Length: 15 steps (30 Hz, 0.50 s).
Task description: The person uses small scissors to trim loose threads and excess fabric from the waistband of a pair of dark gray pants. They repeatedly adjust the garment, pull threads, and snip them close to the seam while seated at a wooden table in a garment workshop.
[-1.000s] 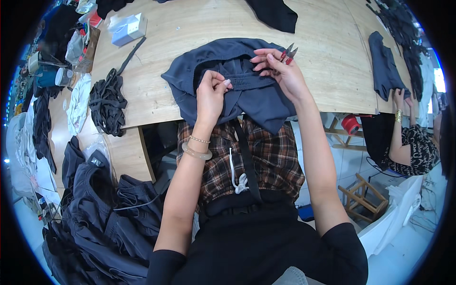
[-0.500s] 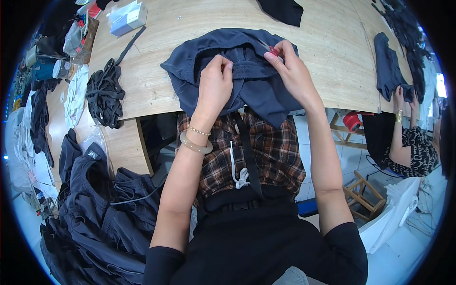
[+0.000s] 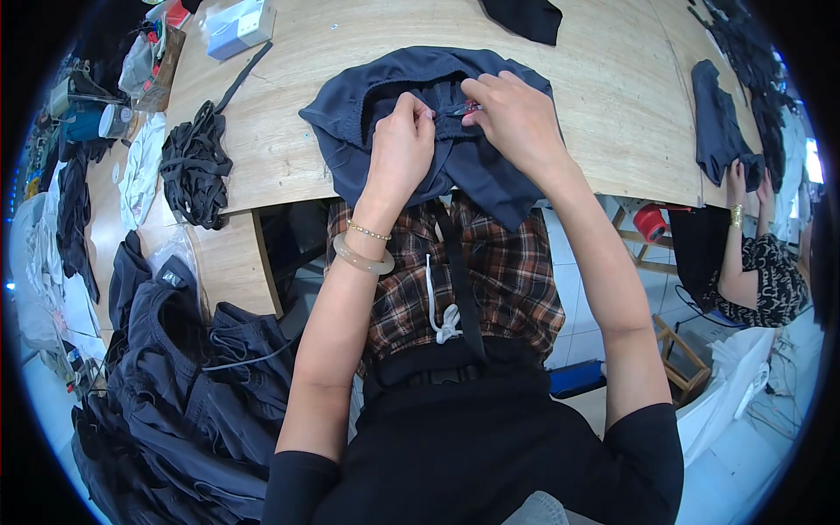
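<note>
Left hand (image 3: 400,144): I see its grip pinching the garment (image 3: 367,114) fabric.
Right hand (image 3: 516,118): grip pinching snips (image 3: 462,109).
Risk: blades may nick cloth or fingers if the fabric slips.

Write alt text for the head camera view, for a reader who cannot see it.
Seen from above, a person's left hand pinches a dark blue garment on a wooden table while the right hand works a small red-handled tool at its seam. A bundle of black cords lies to the left, and another person sits at far right.

crumpled navy garment (image 3: 490,175) on table edge
</note>
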Each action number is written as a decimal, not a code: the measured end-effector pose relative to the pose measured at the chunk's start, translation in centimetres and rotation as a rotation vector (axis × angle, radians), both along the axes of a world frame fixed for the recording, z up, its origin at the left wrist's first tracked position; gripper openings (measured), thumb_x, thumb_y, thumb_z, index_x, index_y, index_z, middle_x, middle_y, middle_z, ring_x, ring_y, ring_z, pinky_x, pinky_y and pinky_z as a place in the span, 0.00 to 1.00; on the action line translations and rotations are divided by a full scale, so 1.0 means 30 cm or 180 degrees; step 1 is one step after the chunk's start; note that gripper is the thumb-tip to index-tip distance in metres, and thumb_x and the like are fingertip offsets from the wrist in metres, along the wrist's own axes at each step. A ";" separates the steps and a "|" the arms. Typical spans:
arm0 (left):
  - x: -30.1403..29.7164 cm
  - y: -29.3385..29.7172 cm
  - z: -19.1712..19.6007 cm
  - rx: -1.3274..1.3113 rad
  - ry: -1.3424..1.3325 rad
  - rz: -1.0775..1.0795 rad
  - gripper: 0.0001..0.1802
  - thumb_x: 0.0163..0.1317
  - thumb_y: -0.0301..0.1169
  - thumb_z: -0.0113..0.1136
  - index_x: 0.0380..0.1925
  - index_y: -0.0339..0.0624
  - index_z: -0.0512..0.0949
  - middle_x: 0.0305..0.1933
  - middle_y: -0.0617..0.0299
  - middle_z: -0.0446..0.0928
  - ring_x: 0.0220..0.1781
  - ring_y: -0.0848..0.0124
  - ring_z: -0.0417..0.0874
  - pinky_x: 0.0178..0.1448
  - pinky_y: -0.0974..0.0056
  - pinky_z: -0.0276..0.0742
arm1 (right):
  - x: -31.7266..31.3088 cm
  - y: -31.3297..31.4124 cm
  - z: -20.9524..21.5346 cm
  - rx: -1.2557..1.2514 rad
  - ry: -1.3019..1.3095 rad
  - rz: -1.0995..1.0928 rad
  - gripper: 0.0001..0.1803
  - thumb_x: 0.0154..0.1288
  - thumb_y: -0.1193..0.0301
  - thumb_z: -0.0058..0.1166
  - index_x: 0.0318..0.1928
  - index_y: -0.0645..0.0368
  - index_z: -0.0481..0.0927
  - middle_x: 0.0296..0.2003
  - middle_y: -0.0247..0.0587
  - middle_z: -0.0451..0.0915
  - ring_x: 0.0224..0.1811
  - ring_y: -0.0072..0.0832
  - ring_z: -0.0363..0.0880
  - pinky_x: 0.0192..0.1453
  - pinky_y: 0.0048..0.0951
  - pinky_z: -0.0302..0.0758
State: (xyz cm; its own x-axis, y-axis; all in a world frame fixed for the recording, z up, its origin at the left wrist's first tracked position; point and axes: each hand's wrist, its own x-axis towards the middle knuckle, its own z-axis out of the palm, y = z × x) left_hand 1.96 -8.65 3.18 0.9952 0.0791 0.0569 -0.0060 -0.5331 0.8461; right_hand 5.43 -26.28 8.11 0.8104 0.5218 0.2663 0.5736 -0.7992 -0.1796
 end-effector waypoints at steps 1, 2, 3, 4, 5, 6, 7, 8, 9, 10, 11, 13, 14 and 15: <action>0.000 -0.001 0.002 0.0013 0.0005 0.0006 0.07 0.72 0.26 0.55 0.39 0.31 0.75 0.39 0.45 0.86 0.44 0.55 0.90 0.50 0.58 0.82 | 0.005 0.007 -0.002 -0.0042 0.0005 0.0042 0.11 0.56 0.70 0.67 0.40 0.56 0.83 0.34 0.36 0.83 0.42 0.36 0.81 0.44 0.38 0.80; 0.001 -0.002 0.004 0.0026 0.0010 0.0012 0.07 0.72 0.27 0.55 0.39 0.31 0.75 0.39 0.44 0.86 0.44 0.54 0.90 0.49 0.57 0.82 | 0.010 0.014 -0.005 -0.0083 0.0010 0.0084 0.11 0.56 0.71 0.67 0.40 0.56 0.83 0.34 0.37 0.84 0.42 0.36 0.82 0.44 0.37 0.81; 0.001 -0.003 0.007 0.0039 0.0015 0.0017 0.08 0.72 0.27 0.55 0.39 0.31 0.75 0.39 0.44 0.86 0.44 0.53 0.90 0.49 0.57 0.82 | 0.013 0.020 -0.006 -0.0123 0.0015 0.0125 0.11 0.56 0.71 0.67 0.41 0.56 0.83 0.35 0.37 0.84 0.42 0.36 0.82 0.44 0.37 0.81; 0.002 -0.003 0.006 0.0045 -0.0002 0.0007 0.08 0.72 0.27 0.55 0.39 0.30 0.75 0.39 0.44 0.86 0.44 0.53 0.90 0.49 0.57 0.82 | 0.013 0.028 -0.004 -0.0146 -0.0007 0.0127 0.11 0.55 0.72 0.67 0.40 0.56 0.83 0.35 0.37 0.84 0.42 0.36 0.82 0.44 0.37 0.82; 0.002 -0.003 0.004 0.0051 -0.0017 -0.0003 0.08 0.72 0.27 0.56 0.39 0.30 0.75 0.39 0.44 0.86 0.44 0.53 0.90 0.49 0.57 0.82 | 0.014 0.036 -0.002 -0.0168 -0.0028 0.0130 0.11 0.55 0.72 0.67 0.40 0.56 0.84 0.35 0.37 0.84 0.42 0.36 0.82 0.43 0.37 0.82; 0.002 -0.003 0.002 0.0057 -0.0033 -0.0014 0.08 0.71 0.27 0.56 0.39 0.30 0.75 0.39 0.43 0.86 0.44 0.53 0.89 0.49 0.57 0.82 | 0.014 0.041 -0.001 -0.0189 -0.0049 0.0131 0.11 0.54 0.73 0.67 0.40 0.56 0.84 0.35 0.37 0.85 0.42 0.36 0.83 0.43 0.37 0.82; 0.001 -0.004 -0.001 0.0046 -0.0135 -0.0022 0.07 0.71 0.26 0.56 0.38 0.31 0.75 0.37 0.42 0.85 0.42 0.48 0.88 0.47 0.53 0.81 | 0.017 0.043 -0.005 -0.0178 -0.0072 0.0157 0.11 0.53 0.73 0.67 0.40 0.56 0.84 0.35 0.37 0.85 0.42 0.36 0.83 0.43 0.37 0.83; 0.001 -0.004 -0.005 0.0035 -0.0238 -0.0031 0.06 0.70 0.26 0.55 0.38 0.32 0.74 0.35 0.40 0.83 0.41 0.44 0.86 0.45 0.49 0.80 | 0.021 0.045 -0.014 -0.0168 -0.0095 0.0182 0.12 0.53 0.74 0.67 0.39 0.56 0.84 0.35 0.38 0.85 0.43 0.36 0.83 0.43 0.37 0.83; 0.001 -0.005 -0.008 0.0023 -0.0340 -0.0040 0.06 0.69 0.26 0.55 0.37 0.33 0.74 0.33 0.39 0.82 0.39 0.40 0.84 0.43 0.45 0.79 | 0.024 0.045 -0.019 -0.0157 -0.0117 0.0207 0.12 0.52 0.74 0.67 0.39 0.56 0.84 0.35 0.38 0.85 0.43 0.36 0.83 0.43 0.37 0.83; -0.001 -0.005 -0.008 0.0007 -0.0349 -0.0038 0.06 0.69 0.26 0.55 0.37 0.33 0.74 0.33 0.39 0.82 0.39 0.40 0.84 0.43 0.44 0.79 | 0.025 0.044 -0.017 -0.0139 -0.0087 0.0202 0.11 0.53 0.74 0.67 0.39 0.56 0.84 0.35 0.38 0.85 0.43 0.36 0.83 0.43 0.37 0.83; -0.003 -0.005 -0.007 -0.0009 -0.0358 -0.0036 0.06 0.70 0.26 0.55 0.37 0.33 0.74 0.33 0.39 0.82 0.39 0.40 0.84 0.43 0.44 0.78 | 0.024 0.038 -0.012 -0.0121 -0.0056 0.0197 0.11 0.53 0.73 0.67 0.39 0.57 0.84 0.35 0.38 0.85 0.42 0.36 0.83 0.43 0.37 0.83; -0.003 -0.004 -0.012 -0.0016 -0.0377 -0.0044 0.06 0.70 0.26 0.55 0.37 0.33 0.74 0.33 0.40 0.82 0.39 0.40 0.84 0.43 0.44 0.78 | 0.022 0.026 -0.002 -0.0113 0.0051 0.0143 0.10 0.54 0.73 0.67 0.39 0.57 0.84 0.35 0.38 0.85 0.42 0.37 0.83 0.43 0.38 0.82; -0.001 -0.003 -0.018 -0.0007 -0.0387 -0.0053 0.06 0.70 0.26 0.55 0.37 0.33 0.74 0.33 0.40 0.82 0.39 0.40 0.84 0.43 0.44 0.78 | 0.020 0.019 0.005 -0.0123 0.0127 0.0094 0.10 0.55 0.73 0.67 0.39 0.57 0.84 0.35 0.39 0.85 0.42 0.37 0.83 0.43 0.38 0.82; 0.000 -0.001 -0.024 0.0002 -0.0398 -0.0062 0.06 0.70 0.26 0.55 0.37 0.33 0.74 0.32 0.40 0.82 0.38 0.40 0.84 0.43 0.44 0.78 | 0.019 0.018 0.011 -0.0133 0.0202 0.0046 0.10 0.55 0.73 0.67 0.39 0.57 0.84 0.34 0.39 0.85 0.42 0.37 0.83 0.43 0.39 0.82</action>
State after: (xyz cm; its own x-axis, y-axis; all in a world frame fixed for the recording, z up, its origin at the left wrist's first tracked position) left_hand 1.97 -8.67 2.47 0.9817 0.0596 0.1806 -0.1218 -0.5323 0.8377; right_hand 5.98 -25.75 8.44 0.8173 0.5431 0.1923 0.5736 -0.7985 -0.1827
